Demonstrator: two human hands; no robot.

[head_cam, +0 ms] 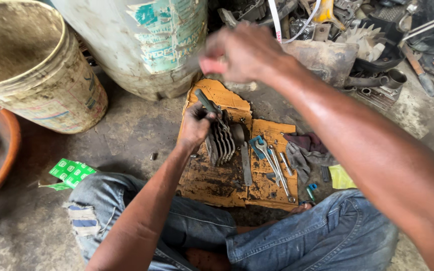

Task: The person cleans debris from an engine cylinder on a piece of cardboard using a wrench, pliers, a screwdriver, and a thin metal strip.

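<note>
While right hand (pixel 242 52) blurs above, perhaps fisted: left hand (pixel 195 125) fingers around tool handle (pixel 207 104), against finned cylinder (pixel 221 143).

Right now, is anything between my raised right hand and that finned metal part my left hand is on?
Nothing visible blocks it. The right hand, blurred, is raised above the finned metal part; only open air lies between. The left hand grips a tool at the part's left side.
</note>
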